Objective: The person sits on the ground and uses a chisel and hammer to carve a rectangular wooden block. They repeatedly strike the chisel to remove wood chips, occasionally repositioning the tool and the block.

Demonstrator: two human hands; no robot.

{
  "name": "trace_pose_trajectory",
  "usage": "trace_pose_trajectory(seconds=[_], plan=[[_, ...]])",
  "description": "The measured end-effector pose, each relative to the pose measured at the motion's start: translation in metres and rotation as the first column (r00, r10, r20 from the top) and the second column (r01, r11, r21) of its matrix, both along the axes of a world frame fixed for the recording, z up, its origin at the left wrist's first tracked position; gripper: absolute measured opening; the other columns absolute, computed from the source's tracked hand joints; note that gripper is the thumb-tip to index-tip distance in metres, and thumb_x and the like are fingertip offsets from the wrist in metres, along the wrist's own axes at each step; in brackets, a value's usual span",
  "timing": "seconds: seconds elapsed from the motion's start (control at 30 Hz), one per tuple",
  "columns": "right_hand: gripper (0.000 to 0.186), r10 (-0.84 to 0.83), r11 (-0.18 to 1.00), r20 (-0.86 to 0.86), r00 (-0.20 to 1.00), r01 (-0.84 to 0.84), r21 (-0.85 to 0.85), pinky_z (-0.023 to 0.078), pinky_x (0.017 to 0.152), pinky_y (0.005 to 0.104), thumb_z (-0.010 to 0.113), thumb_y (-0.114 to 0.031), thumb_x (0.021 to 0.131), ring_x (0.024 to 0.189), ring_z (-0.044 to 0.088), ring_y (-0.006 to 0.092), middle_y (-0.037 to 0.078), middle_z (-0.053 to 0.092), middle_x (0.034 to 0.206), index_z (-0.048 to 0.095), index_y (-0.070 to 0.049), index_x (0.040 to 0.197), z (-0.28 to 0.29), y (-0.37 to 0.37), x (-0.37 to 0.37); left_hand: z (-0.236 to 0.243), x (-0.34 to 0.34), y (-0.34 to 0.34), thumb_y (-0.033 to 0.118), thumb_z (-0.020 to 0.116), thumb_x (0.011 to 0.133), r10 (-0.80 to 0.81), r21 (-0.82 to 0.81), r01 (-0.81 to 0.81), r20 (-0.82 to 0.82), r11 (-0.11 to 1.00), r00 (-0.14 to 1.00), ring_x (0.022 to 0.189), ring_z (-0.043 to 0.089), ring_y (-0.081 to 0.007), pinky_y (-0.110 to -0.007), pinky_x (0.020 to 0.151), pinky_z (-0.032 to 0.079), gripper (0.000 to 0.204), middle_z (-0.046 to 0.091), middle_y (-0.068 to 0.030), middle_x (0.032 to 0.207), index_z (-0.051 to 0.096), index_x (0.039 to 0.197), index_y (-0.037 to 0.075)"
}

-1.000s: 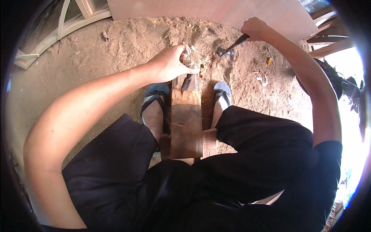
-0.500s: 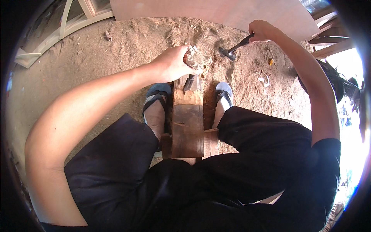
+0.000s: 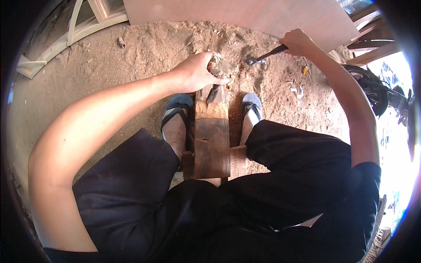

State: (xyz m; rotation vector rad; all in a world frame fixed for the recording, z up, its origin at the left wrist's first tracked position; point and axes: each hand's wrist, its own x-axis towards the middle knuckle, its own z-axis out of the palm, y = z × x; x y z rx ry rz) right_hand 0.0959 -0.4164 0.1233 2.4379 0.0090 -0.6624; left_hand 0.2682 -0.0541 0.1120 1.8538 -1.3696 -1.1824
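Note:
My left hand [image 3: 195, 72] is closed around a rough, pale brown lump [image 3: 224, 68] at the far end of a wooden beam [image 3: 212, 147]. Whether the lump is wood or stone I cannot tell. Just below it, a short dark metal piece [image 3: 213, 94] lies slanted on the beam's light, cut end; its upper part is hidden by the lump and fingers. Off to the right, my right hand [image 3: 298, 42] grips the handle of a hammer [image 3: 268, 54]. The hammer's metal head hangs right of the lump, apart from it, above the ground.
Both my feet, in sandals [image 3: 177, 105], flank the beam, which rests on a wooden crosspiece [image 3: 237, 162]. Sawdust and chips cover the ground [image 3: 131, 79]. A large flat board [image 3: 241, 17] lies ahead, wooden frames [image 3: 101, 19] at the far left, and a motorcycle [image 3: 377, 92] at the right.
My right hand has dropped slightly toward me, and the hammer's head has swung a little left and away from me. My left hand keeps its hold on the lump.

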Motion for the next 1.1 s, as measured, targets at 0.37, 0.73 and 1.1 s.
trace_pose_trajectory(seconds=[0.37,0.73,1.1], plan=[[0.007,-0.266,0.962,-0.123,0.956,0.255,-0.098,0.06,0.077,0.0349,0.071,-0.015,0.092,0.086,0.075,0.0202,0.003,0.075,0.09,0.076,-0.017,0.096,-0.008,0.022,-0.008,0.015,-0.008,0.007,0.033,0.081,0.088,-0.009,0.007,0.009,-0.032,1.0,0.999,0.109,0.068,-0.0288,-0.041,0.098,0.051,0.056,0.07,-0.0203,0.115,0.058,0.124,-0.004],[0.033,-0.639,0.731,0.083,0.765,0.57,0.376,0.053,0.075,0.0446,0.078,-0.034,0.081,0.082,0.069,0.034,0.016,0.07,0.085,0.071,-0.005,0.095,0.073,0.024,-0.108,0.007,-0.012,0.005,0.032,0.083,0.086,-0.057,-0.033,0.06,0.088,0.998,0.994,0.108,0.068,-0.0318,-0.042,0.098,0.052,0.058,0.068,-0.0226,0.115,0.057,0.123,-0.004],[0.022,-0.643,0.718,0.481,0.596,0.251,0.649,0.04,0.053,0.0411,0.075,-0.019,0.081,0.048,0.045,0.0219,0.014,0.048,0.056,0.064,0.0,0.082,0.039,0.054,-0.224,0.0,-0.014,0.016,0.038,0.086,0.082,-0.071,-0.065,0.083,0.173,0.994,0.982,0.107,0.067,-0.0328,-0.043,0.095,0.055,0.074,0.066,-0.0244,0.118,0.053,0.129,-0.008]])
